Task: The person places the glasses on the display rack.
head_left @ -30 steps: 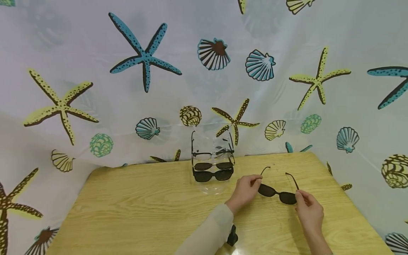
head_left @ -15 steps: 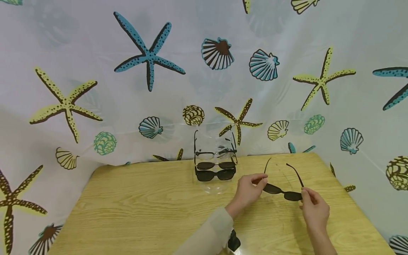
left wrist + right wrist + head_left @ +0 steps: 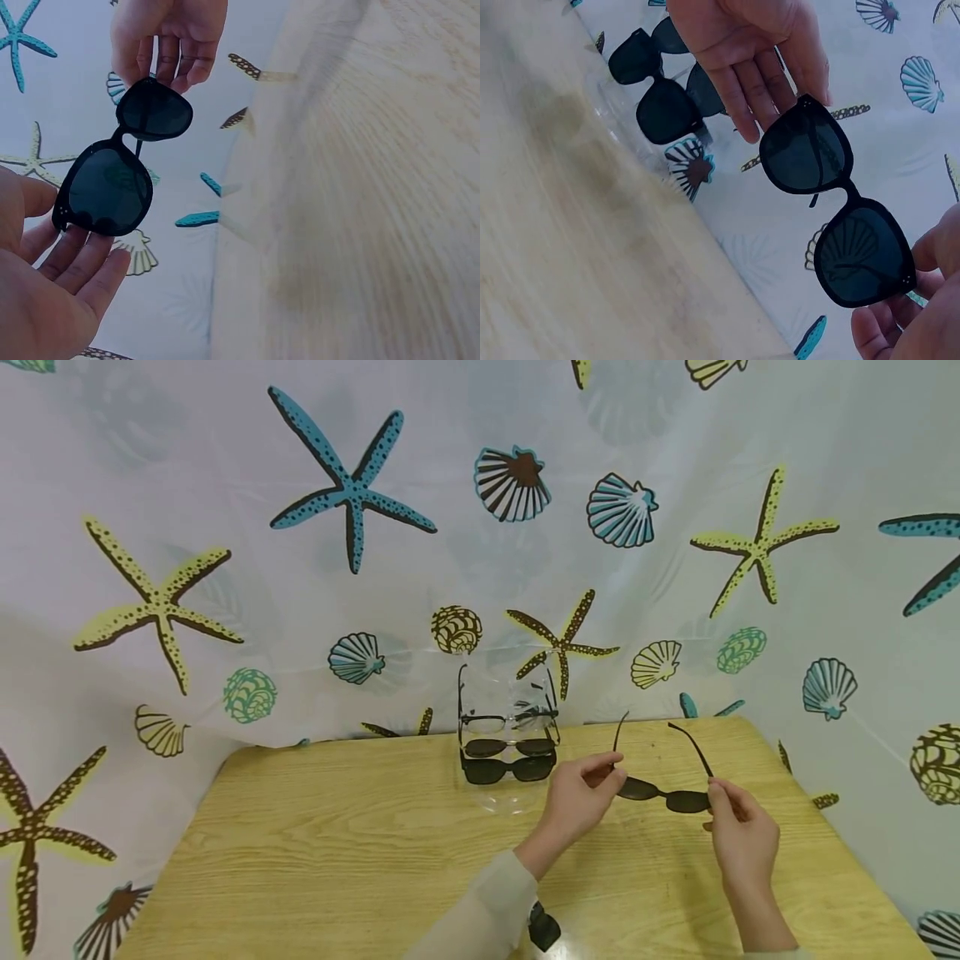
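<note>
A pair of black sunglasses (image 3: 686, 802) with dark lenses is held over the right part of the table, temples unfolded and pointing away. My left hand (image 3: 577, 797) pinches its left end near the hinge. At the opposite end, my right hand (image 3: 744, 835) grips the frame between thumb and fingers. In the left wrist view, fingers (image 3: 79, 259) of the left hand lie behind the nearer lens (image 3: 109, 191). The right wrist view has both lenses facing the camera, the right hand (image 3: 922, 322) at the lower corner and the left hand (image 3: 757, 60) at the upper one.
A clear display stand (image 3: 506, 806) at the back middle of the wooden table (image 3: 322, 843) bears black sunglasses (image 3: 534, 767), thin-framed sunglasses (image 3: 536, 747) and clear-lensed glasses (image 3: 483, 724). A patterned curtain (image 3: 420, 568) hangs behind. A small black object (image 3: 543, 928) shows beside the left sleeve (image 3: 476, 906).
Both hands have raised the sunglasses slightly and moved them a little away, with the temple tips swinging upward. The head view has shifted slightly. The glasses on the stand stay put.
</note>
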Available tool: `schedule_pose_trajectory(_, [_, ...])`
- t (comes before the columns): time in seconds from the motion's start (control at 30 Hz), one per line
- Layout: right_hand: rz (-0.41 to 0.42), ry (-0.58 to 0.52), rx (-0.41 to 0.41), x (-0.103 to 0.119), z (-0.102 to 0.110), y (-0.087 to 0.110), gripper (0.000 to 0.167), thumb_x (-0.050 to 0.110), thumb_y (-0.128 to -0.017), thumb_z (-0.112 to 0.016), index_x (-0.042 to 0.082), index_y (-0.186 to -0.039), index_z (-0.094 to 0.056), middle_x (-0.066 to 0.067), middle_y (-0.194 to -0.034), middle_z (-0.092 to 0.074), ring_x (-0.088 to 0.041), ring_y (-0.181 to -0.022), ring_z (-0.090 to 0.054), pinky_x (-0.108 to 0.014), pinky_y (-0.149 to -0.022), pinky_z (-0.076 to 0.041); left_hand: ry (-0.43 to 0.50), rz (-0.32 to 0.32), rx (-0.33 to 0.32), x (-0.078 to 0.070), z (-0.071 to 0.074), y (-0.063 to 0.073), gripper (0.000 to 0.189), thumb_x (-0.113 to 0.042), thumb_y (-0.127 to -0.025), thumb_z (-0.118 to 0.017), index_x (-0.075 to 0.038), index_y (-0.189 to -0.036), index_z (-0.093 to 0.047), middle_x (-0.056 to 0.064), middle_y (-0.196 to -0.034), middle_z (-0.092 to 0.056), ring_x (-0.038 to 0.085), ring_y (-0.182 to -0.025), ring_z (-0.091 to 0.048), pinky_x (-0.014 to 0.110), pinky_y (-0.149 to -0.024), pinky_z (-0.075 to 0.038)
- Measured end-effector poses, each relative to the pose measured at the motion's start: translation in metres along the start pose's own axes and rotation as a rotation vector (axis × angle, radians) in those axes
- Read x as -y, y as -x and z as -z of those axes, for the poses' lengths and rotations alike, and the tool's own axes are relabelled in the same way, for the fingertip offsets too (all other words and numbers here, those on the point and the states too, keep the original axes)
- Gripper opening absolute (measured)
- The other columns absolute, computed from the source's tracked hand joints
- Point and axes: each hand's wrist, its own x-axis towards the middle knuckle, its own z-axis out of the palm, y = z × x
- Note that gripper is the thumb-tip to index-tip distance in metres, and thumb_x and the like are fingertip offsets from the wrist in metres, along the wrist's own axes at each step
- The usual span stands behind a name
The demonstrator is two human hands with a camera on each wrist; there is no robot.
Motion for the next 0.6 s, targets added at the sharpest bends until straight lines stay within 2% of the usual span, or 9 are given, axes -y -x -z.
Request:
schedule_pose_trajectory(0.27, [0.07,-0.03,0.023,0.021,-0.005,-0.001,0.041,0.037,-0.107,-0.061,0.005,-0.131,-0.072,0.032,-0.094,-0.065,0.004,-0.079,-0.062,-0.015,-0.065,-0.054,-0.027,-0.092,-0.033,-0.023,0.018,0.004,0.031,-0.022,-0.102,-0.071,-0.013,-0.131,-0.076,0.008,-0.114,-0.08,0.013,-0.095,-0.076,0.026,-0.088,-0.061])
schedule_pose_trajectory(0.47, [0.119,-0.052,0.026,0.037,-0.01,0.001,0.039,0.036,-0.107,-0.063,0.006,-0.13,-0.073,0.027,-0.098,-0.066,0.003,-0.084,-0.063,-0.014,-0.068,-0.054,-0.045,-0.108,-0.056,-0.036,0.029,0.006,0.032,-0.024,-0.103,-0.071,-0.015,-0.133,-0.075,0.006,-0.114,-0.079,0.016,-0.096,-0.076,0.024,-0.085,-0.06])
schedule_pose_trajectory(0.6, [0.148,-0.06,0.03,0.05,-0.014,0.003,0.039,0.035,-0.107,-0.063,0.005,-0.129,-0.074,0.03,-0.098,-0.065,0.003,-0.086,-0.063,-0.012,-0.069,-0.054,-0.041,-0.143,-0.077,-0.045,0.037,0.007,0.032,-0.024,-0.103,-0.07,-0.013,-0.133,-0.075,0.009,-0.114,-0.079,0.02,-0.097,-0.077,0.025,-0.085,-0.061])
